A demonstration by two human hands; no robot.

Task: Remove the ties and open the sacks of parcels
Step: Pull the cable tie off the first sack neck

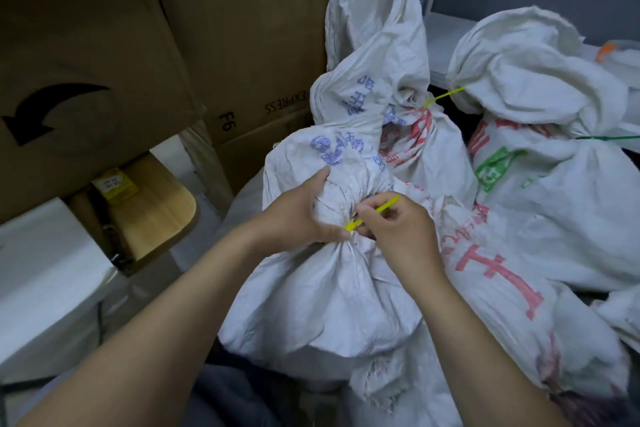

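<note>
A white woven sack [322,291] with blue print stands right in front of me, its neck bunched and bound by a yellow zip tie [382,207]. My left hand [298,215] grips the gathered neck just above the tie. My right hand [398,229] pinches the tie's yellow tail near its lock. Behind it stands a second sack [374,80] closed with another yellow tie [445,95]. To the right, a third sack [540,163] is closed with a green tie [606,138].
Stacked cardboard boxes [249,28] fill the left and back. A wooden stool seat [156,204] sits low at the left beside a white surface [41,274]. A red-printed sack [502,281] lies at the right under my forearm. A grey shelf [446,31] stands behind.
</note>
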